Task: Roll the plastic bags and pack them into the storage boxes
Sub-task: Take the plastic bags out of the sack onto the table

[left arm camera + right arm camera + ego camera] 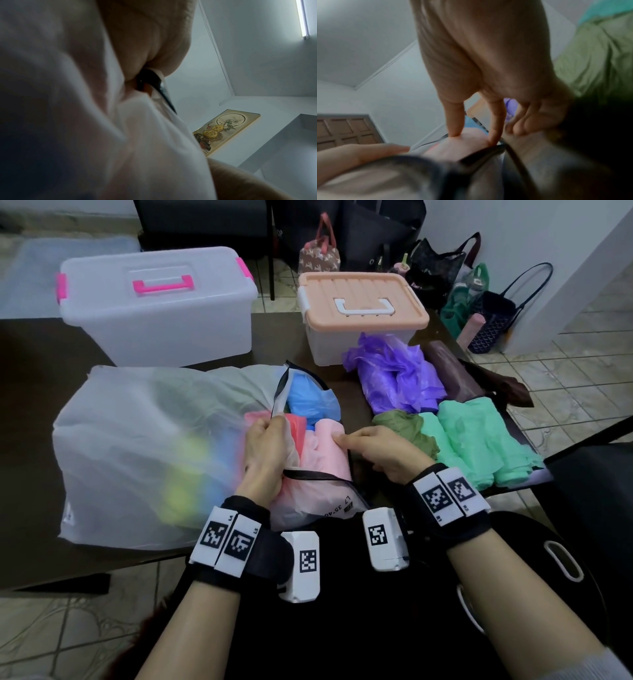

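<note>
While the head view showed most of the scene, the large frosted white zip pouch at the near left of the dark surface blurred its contents into yellow and blue smears. The left hand was the grip on the pouch's black-edged opening, fingers curled round the rim; the left wrist view gave only palm, white film and a strip of black zip. The right hand pinched the pale pink plastic bag lying in the pouch mouth, thumb and forefinger pressed into it, the other fingers curled; that wrist view was blurred. A blue plastic bag sat deeper in the opening. Print on the pouch near the wrists read partly "35*40"; the rest was illegible. At the right edge lay crumpled purple bags, an olive green bag and mint green bags. At the far edge stood a clear storage box with pink handle and a clear storage box with peach lid, both lidded.
</note>
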